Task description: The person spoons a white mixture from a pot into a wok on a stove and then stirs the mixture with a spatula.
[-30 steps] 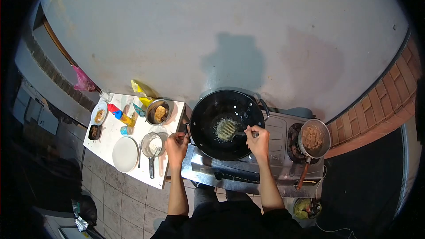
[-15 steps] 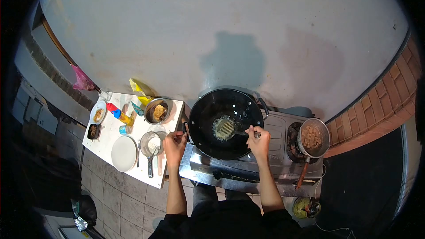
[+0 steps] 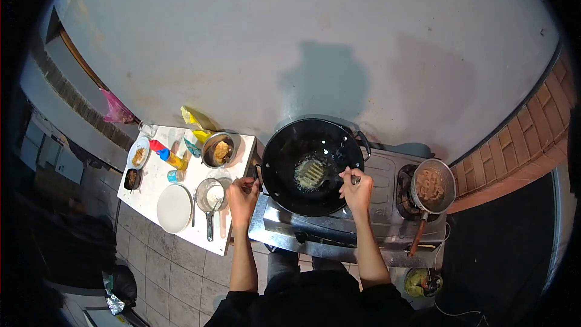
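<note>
A large black wok (image 3: 284, 197) sits on the left burner, with bubbling oil at its bottom. In my right hand (image 3: 357, 192), closed at the wok's right side, is the handle of a dark slotted spatula (image 3: 316, 175). Its head lies in the frying oil, and pale yellow food shows in stripes through the slots. My left hand (image 3: 242, 198) is closed at the wok's left loop handle, its fingers bent around it; the exact contact is partly hidden.
Right of the wok, a saucepan (image 3: 449, 184) of brown pieces stands on the other burner of the metal stove (image 3: 382, 175). At left, a white table (image 3: 145, 200) carries a plate (image 3: 174, 209), a small pot (image 3: 209, 221), a metal bowl (image 3: 209, 158) and bottles.
The spatula's head stays in the oil at nearly the same spot, and its handle looks less visible now. Both hands keep their places; the whole view has shifted slightly.
</note>
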Demonstrator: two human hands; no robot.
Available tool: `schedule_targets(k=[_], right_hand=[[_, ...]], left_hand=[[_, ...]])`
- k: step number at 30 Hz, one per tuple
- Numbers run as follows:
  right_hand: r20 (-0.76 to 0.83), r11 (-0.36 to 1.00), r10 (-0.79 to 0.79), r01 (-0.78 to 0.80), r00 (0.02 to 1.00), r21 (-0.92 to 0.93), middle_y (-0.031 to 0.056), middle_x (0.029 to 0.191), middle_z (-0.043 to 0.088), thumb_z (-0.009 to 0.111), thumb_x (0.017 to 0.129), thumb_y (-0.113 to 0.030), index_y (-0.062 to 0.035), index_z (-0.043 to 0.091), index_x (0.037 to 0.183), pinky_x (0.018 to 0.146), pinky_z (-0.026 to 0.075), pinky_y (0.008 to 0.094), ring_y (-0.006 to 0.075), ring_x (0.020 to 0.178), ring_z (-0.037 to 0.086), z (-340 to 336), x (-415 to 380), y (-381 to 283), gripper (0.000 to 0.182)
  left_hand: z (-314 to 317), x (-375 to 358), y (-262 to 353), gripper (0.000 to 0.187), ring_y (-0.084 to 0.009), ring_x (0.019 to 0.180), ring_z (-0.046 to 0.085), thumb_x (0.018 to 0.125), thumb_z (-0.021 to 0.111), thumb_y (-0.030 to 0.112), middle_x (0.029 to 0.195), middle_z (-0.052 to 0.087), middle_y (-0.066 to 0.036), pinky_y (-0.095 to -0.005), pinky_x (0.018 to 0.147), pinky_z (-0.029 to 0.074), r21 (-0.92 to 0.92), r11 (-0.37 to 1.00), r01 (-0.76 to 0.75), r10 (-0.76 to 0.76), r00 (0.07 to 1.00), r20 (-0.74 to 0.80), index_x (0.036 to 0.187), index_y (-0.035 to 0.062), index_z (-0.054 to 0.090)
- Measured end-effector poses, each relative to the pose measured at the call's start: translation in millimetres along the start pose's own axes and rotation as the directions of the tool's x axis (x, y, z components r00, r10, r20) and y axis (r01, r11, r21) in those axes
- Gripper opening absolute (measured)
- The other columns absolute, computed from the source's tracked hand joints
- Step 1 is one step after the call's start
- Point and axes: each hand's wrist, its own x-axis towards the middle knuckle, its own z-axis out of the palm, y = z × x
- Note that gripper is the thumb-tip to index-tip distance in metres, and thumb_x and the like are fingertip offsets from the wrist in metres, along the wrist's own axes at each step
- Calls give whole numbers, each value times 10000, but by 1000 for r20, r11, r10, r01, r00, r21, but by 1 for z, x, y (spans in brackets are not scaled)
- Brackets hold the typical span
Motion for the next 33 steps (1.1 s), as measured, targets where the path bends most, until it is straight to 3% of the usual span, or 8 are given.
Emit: schedule_targets(k=[7, 9, 13, 17, 24, 28, 33], right_hand=[[45, 996, -69, 72, 997, -60, 68, 491, 547, 562, 936, -144, 61, 603, 715, 348, 377, 237, 98, 380, 524, 7, -1, -5, 304], [-14, 998, -57, 57, 998, -41, 95, 472, 547, 591, 904, -123, 36, 591, 673, 344, 406, 271, 138, 387, 568, 3, 0, -3, 281], [-36, 1000, -28, 28, 999, -6, 87, 493, 555, 591, 903, -120, 36, 573, 659, 349, 440, 262, 125, 402, 567, 3, 1, -7, 290], [17, 999, -36, 37, 999, -14, 87, 491, 556, 594, 901, -113, 42, 571, 673, 348, 440, 260, 117, 394, 556, 9, -3, -7, 277], [-28, 999, -42, 43, 999, 9, 89, 490, 559, 596, 899, -108, 40, 567, 656, 345, 430, 256, 115, 393, 559, 1, -3, -3, 286], [28, 998, -45, 46, 999, -32, 79, 530, 583, 571, 929, -131, 70, 603, 720, 353, 414, 236, 112, 398, 555, 3, -4, -8, 291], [-61, 997, -64, 66, 996, 35, 81, 496, 564, 591, 913, -125, 64, 601, 713, 351, 433, 254, 117, 403, 565, 0, -5, -12, 275]], left_hand=[[0, -1, 1, 219, -187, 571, 624, 768, 727, 113, 644, 645, -153, -300, 573, 486, -21, 1000, -16, 16, 1000, -18, 843, -85, 669], [-1, -1, 1, 213, -188, 572, 618, 771, 731, 121, 668, 651, -144, -305, 567, 478, -18, 1000, -18, 17, 1000, -11, 863, -64, 680], [2, 0, -5, 216, -191, 573, 610, 774, 741, 135, 690, 656, -133, -310, 561, 469, -22, 999, -30, 29, 999, -13, 880, -46, 689], [2, -2, -3, 223, -191, 577, 613, 773, 744, 142, 692, 657, -134, -311, 563, 470, -23, 1000, -2, 2, 1000, -13, 875, -48, 689], [3, -2, -3, 248, -190, 553, 599, 773, 740, 138, 641, 637, -150, -311, 562, 474, -43, 998, -38, 36, 998, -44, 852, -87, 671], [4, -2, -4, 258, -198, 549, 597, 774, 742, 146, 637, 634, -156, -316, 561, 473, -33, 998, -61, 59, 997, -56, 849, -90, 670], [2, -1, -3, 227, -193, 596, 610, 773, 744, 148, 708, 667, -149, -306, 589, 469, -20, 1000, -9, 8, 1000, -26, 876, -48, 694]])
